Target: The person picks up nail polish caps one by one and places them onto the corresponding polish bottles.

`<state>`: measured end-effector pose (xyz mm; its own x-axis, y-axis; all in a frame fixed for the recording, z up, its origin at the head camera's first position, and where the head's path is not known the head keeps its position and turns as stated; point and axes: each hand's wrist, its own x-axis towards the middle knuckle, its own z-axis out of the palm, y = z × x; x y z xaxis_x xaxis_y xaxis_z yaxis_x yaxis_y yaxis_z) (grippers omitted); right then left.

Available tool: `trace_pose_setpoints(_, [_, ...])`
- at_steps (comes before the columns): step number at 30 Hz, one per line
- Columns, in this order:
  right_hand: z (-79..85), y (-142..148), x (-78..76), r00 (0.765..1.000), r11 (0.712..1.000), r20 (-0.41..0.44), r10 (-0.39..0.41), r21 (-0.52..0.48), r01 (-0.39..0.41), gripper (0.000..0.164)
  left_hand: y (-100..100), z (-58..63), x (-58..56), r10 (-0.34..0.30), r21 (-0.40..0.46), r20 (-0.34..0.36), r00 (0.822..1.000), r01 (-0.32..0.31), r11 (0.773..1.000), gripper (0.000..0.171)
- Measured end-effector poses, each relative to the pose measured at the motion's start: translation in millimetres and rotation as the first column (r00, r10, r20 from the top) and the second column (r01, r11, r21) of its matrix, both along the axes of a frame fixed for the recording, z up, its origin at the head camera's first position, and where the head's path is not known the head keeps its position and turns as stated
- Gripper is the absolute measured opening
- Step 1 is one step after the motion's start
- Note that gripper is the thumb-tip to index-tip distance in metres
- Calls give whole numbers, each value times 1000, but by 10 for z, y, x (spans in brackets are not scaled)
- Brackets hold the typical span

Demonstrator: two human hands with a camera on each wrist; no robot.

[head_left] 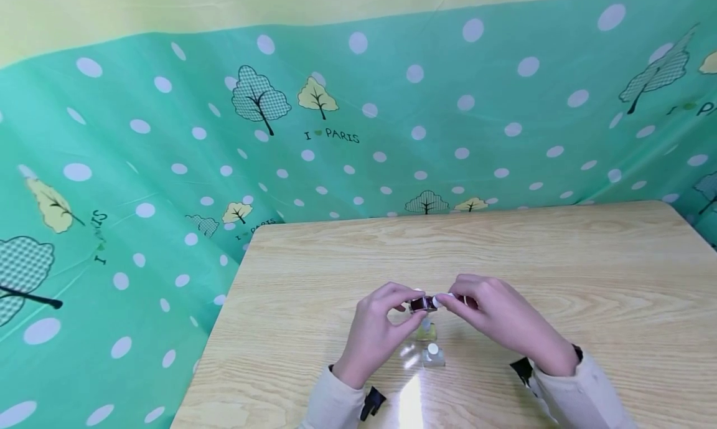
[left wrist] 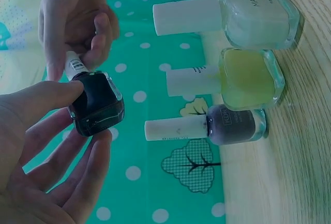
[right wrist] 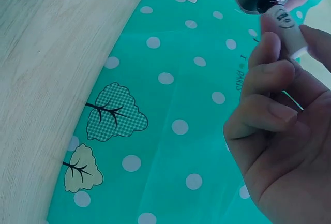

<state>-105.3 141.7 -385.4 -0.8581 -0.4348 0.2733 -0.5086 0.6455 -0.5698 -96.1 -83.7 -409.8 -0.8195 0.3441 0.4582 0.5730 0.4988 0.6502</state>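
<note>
A dark nail polish bottle (left wrist: 98,105) with a white cap (right wrist: 287,31) is held tilted above the table between both hands. My left hand (head_left: 378,326) pinches its glass body between thumb and fingers. The white cap is gripped by the thumb and fingers of my right hand (head_left: 501,314); cap and bottle meet at the neck. Below and beside the hands stand three more capped bottles in a row: a clear whitish one (left wrist: 261,19), a yellow one (left wrist: 251,79) and a greyish purple one (left wrist: 235,125). In the head view the purple one is mostly hidden behind the left hand.
The bottles stand on a light wood-grain table (head_left: 313,254). Behind it and to its left hangs a green dotted cloth (head_left: 336,167) printed with trees. A black strap piece (head_left: 372,403) shows by the left sleeve, another (head_left: 522,370) by the right sleeve.
</note>
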Motion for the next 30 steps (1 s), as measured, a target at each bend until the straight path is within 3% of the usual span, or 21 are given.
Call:
trace_pose_setpoints(6, [-9,-3,3,1000,999,-3,-31,28,31,36,18,10,9,-10,-2,5,1000,10,1000,25])
trace_pose_setpoints(11, [19,26,3,999,999,21,-49,10,48,18,16,-5,3,2,7,29,1000,-2,1000,26])
trace_pose_setpoints(14, [41,68,11,1000,1000,24,-20,-19,21,21,9,-23,-6,10,18,40,999,-11,1000,27])
trace_pose_setpoints(22, [47,128,24,990,994,-103,94,-52,-99,26,-13,-14,-7,9,32,62,998,-10,999,26])
trace_pose_setpoints(30, [23,118,12,974,989,-195,118,-68,-134,23,-16,-11,-5,11,28,55,998,-12,1000,26])
